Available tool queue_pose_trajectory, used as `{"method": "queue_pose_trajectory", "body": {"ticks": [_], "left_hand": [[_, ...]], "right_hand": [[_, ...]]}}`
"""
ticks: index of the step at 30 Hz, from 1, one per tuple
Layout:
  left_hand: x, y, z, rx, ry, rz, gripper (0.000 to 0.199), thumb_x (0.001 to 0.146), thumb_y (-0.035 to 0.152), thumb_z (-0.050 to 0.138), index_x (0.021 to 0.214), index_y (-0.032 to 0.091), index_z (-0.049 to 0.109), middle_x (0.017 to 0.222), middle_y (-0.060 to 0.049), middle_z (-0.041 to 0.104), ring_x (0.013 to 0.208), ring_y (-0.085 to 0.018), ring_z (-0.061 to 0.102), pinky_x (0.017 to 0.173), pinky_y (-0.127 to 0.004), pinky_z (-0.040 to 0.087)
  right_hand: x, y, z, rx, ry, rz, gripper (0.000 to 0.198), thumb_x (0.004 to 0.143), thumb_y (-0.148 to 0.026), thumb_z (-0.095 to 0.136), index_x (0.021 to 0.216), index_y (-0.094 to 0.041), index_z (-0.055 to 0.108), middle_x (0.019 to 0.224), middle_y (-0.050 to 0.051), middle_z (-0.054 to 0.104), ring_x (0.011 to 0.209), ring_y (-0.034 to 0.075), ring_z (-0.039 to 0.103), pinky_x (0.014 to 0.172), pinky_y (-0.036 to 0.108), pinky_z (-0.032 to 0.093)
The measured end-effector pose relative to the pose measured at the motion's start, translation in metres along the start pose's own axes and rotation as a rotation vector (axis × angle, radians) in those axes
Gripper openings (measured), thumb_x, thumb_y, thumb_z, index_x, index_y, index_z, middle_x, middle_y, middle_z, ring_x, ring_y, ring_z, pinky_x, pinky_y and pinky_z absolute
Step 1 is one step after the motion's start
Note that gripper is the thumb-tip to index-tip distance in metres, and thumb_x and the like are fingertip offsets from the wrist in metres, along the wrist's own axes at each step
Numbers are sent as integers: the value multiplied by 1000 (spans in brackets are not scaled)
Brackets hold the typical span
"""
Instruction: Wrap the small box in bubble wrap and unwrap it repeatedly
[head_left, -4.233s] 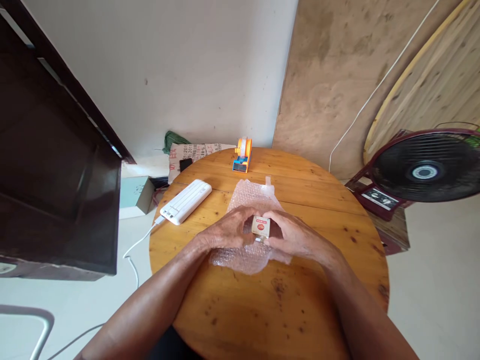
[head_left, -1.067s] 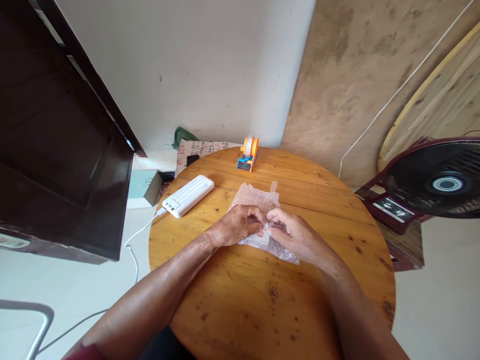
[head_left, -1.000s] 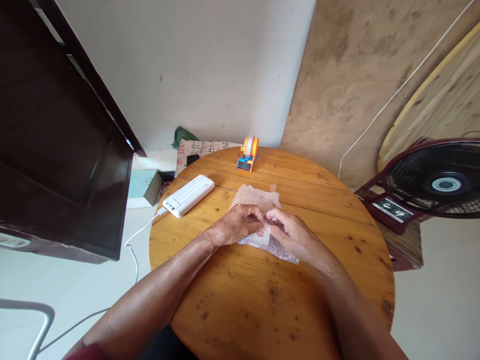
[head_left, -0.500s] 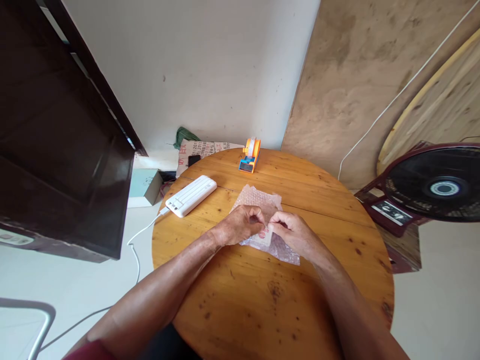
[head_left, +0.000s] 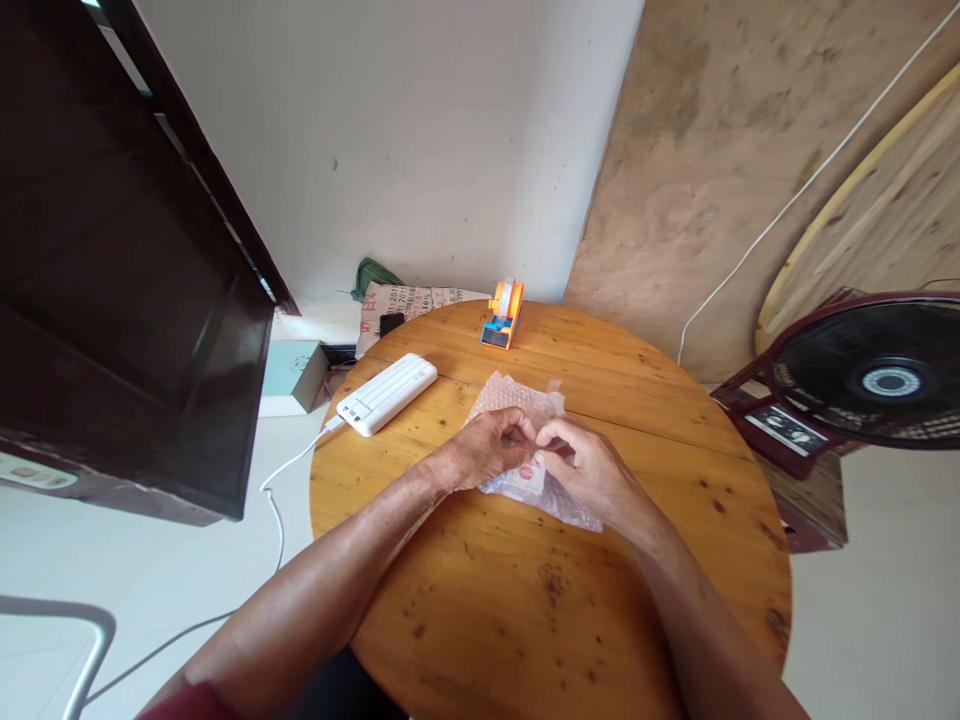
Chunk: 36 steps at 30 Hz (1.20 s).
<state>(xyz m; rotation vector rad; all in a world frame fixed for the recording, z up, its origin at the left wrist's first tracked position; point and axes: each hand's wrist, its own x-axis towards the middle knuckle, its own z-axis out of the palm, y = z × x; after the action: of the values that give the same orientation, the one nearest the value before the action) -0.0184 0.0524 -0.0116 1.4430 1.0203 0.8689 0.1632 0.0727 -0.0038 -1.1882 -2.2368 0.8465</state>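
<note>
A sheet of clear bubble wrap (head_left: 571, 508) lies on the round wooden table, with a pale, flat piece bearing a red mark (head_left: 529, 480) on or under it. Over the wrap, my left hand (head_left: 491, 448) is closed, thumb and fingertips pinched together. From the right, my right hand (head_left: 589, 465) comes in with its thumb and forefinger pinched close to the left fingertips. Whatever is between the fingertips is too small to make out. A small bit of clear tape or film (head_left: 554, 386) sticks up at the wrap's far edge.
An orange and blue tape dispenser (head_left: 503, 315) stands at the far edge of the table (head_left: 480, 610). To the left lies a white power bank (head_left: 388, 393) with a cable (head_left: 276, 510) hanging off the edge. A fan (head_left: 885, 375) is at the right, a dark cabinet (head_left: 127, 270) at the left.
The view has shifted slightly. My right fingers have opened a little wider behind the pinch, staying close to the left fingertips. The bubble wrap keeps its place on the table.
</note>
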Motion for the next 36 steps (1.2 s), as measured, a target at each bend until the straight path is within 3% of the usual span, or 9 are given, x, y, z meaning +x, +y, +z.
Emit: {"method": "queue_pose_trajectory", "body": {"ticks": [6,15,21,24,26,30,36], "left_hand": [[-1,2,-1,36,10,-11,14,72,16,63,85,16,57,72,2,63,67,-9,55,62,-19,41],[-3,4,-8,144,-4,6,19,79,16,51,95,16,61,82,-1,67,73,-11,58,65,-21,43],[-22,25,-26,493,354,-23,22,84,31,51,93,16,64,94,-6,69,90,-19,61,81,-28,45],[-44,25,-31,667,450,-130,32,81,43,56,99,18,64,99,-8,68,92,-22,62,81,-30,45],[-57,18,-31,728,512,-265,51,76,52,60,112,17,59,101,-10,67,88,-23,63,78,-32,45],[-66,1,-26,632,473,-397,72,73,58,60,127,12,49,87,-7,67,77,-22,63,66,-29,43],[-48,-3,-16,412,460,-451,77,68,43,70,131,9,42,75,-2,62,53,-12,54,50,-23,37]], "right_hand": [[-1,-4,-1,-80,42,-236,10,78,-18,61,68,-21,59,82,2,59,80,16,55,73,28,42],[0,-3,-2,-135,-23,-331,11,85,-22,62,76,-23,69,84,0,68,83,16,60,80,30,41],[0,1,-1,-157,-11,-329,6,82,-24,66,77,-23,69,83,0,69,81,16,59,77,29,41],[0,1,-1,-177,-5,-325,7,82,-24,66,76,-22,69,81,0,69,81,16,59,75,28,40],[0,0,-1,-189,-2,-330,8,82,-24,67,74,-22,69,81,1,69,80,16,59,76,28,40],[-1,-2,-1,-206,-1,-344,9,82,-23,66,74,-22,68,80,1,69,80,16,59,76,28,39],[-2,-7,-4,-229,-19,-320,9,81,-18,65,73,-21,68,78,0,69,81,16,58,74,26,38]]}}
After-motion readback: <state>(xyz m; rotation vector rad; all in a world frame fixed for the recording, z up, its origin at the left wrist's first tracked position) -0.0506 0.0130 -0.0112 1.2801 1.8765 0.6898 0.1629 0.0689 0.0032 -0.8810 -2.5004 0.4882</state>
